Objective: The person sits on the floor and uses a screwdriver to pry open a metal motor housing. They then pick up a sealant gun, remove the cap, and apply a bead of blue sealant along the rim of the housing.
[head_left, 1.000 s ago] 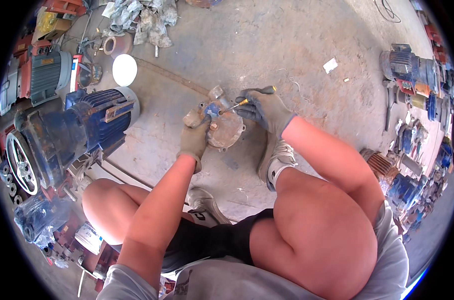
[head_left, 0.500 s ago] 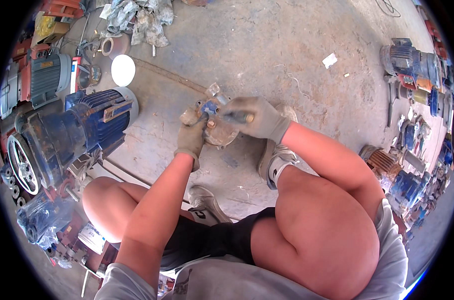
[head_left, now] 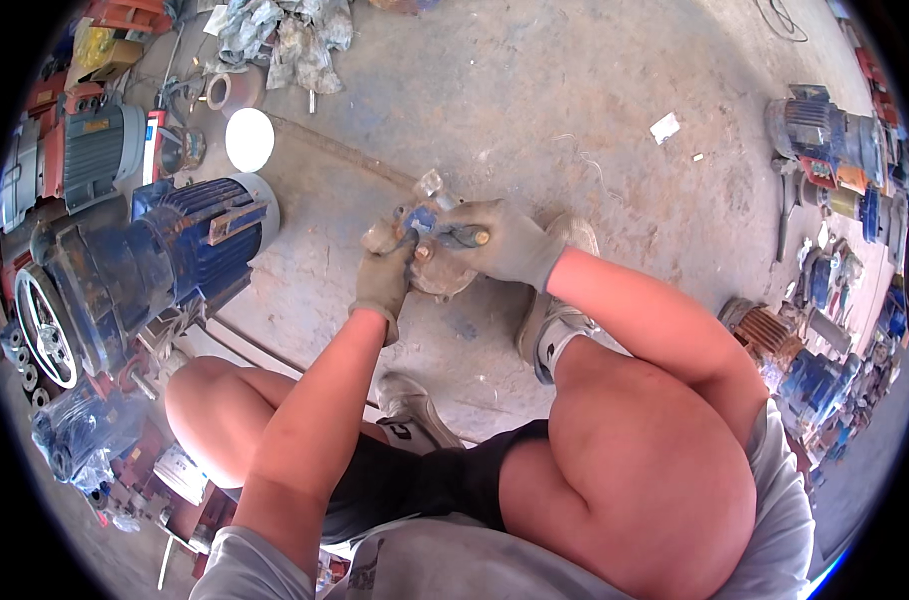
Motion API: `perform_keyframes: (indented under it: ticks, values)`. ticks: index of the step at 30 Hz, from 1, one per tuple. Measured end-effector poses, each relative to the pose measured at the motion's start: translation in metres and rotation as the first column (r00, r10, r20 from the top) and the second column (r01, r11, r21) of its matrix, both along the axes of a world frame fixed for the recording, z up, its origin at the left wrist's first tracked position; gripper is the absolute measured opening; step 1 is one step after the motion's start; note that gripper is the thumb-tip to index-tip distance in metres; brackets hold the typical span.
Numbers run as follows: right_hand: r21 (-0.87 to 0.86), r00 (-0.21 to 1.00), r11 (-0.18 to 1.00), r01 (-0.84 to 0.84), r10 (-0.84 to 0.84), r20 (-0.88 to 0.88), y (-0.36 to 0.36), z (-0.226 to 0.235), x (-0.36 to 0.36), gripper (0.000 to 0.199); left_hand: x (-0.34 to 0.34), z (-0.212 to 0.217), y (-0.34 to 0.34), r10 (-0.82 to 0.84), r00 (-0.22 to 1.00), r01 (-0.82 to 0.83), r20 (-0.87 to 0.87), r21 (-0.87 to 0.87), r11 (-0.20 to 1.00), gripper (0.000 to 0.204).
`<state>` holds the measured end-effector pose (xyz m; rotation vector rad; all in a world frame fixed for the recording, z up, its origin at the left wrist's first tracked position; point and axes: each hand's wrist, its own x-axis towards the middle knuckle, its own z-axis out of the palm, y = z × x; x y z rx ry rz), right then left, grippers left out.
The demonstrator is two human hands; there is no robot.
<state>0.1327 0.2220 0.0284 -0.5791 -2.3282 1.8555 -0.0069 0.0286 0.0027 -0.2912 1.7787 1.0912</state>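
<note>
Head view: a rust-brown casting with a blue centre [head_left: 445, 277] lies on the concrete floor [head_left: 535, 110], in the middle of the scene and just beyond the person's two shoes [head_left: 410, 400]. At its left, near edge, the gloved left hand [head_left: 382, 278] is closed around the rim, thumb side on top; some of its fingers are hidden, so how hard they press can't be made out. From the right, the gloved right hand [head_left: 510, 240] has its fingers curled around a slim tool with a yellow end [head_left: 482, 238], whose working tip is out of sight behind the glove. As a judgement, the step in hand is close tool work near the casting's centre, and the next move calls for a steady left hand and careful alignment of the hidden tip. Counted out, there are two gloved hands, one casting and one tool in hand; on the left, one large blue motor [head_left: 200, 225], one white handwheel [head_left: 47, 328], one grey-green motor [head_left: 100, 150] farther off and one white disc [head_left: 250, 140]; on the right, one blue-grey motor [head_left: 813, 125] far away, one brown-finned motor [head_left: 760, 325] nearer, and one large pale scrap [head_left: 665, 128].
</note>
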Motion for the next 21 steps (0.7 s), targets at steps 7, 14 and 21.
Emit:
perform_keyframes:
  ticks: [7,14,21]
  values:
    - [-0.590,0.917,0.706,0.391,-0.352,0.187,0.030,0.026,-0.011,0.020,0.001,0.005,0.000,0.024,0.999,-0.025,0.032,0.029,0.999,0.061]
    - [-0.306,0.980,0.943,0.132,-0.078,0.184,0.020,-0.004,-0.016,0.022,0.001,-0.004,-0.008,-0.011,1.000,0.011,-0.001,0.031,0.999,0.059]
    - [-0.297,0.967,0.929,0.219,-0.166,0.193,0.016,-0.007,-0.043,0.025,0.001,-0.005,-0.008,-0.089,0.994,0.089,-0.068,0.000,0.996,0.059]
